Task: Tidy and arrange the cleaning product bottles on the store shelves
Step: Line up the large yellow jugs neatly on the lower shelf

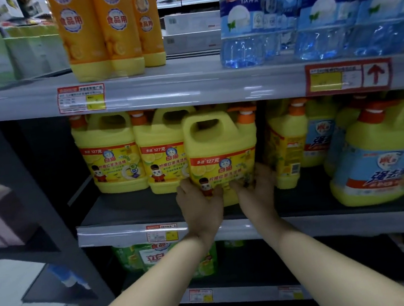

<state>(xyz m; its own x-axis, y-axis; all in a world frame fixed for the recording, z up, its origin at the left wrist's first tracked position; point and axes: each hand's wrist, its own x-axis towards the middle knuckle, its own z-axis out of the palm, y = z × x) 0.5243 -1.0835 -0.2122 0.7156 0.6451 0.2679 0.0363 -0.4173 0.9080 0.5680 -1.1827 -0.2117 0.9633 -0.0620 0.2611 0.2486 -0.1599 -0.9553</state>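
A yellow dish soap jug [219, 137] with an orange pump top was upright at the front of the middle shelf [125, 207]. The left hand [199, 199] and the right hand [255, 187] gripped it low down, one on each side, with fingers curled onto its label. Two more yellow jugs [113, 160] stood just behind on its left. Orange bottles [101, 32] and blue bottles [305, 8] stood on the shelf above.

I had one head cam, wide-angle. It looked forward and slightly down, close in on the middle shelf [118, 232], roughly square-on. Yellow jug [221, 147] sat near centre, left hand [200, 201] and right hand [255, 187] just under. Frame edges bowed.
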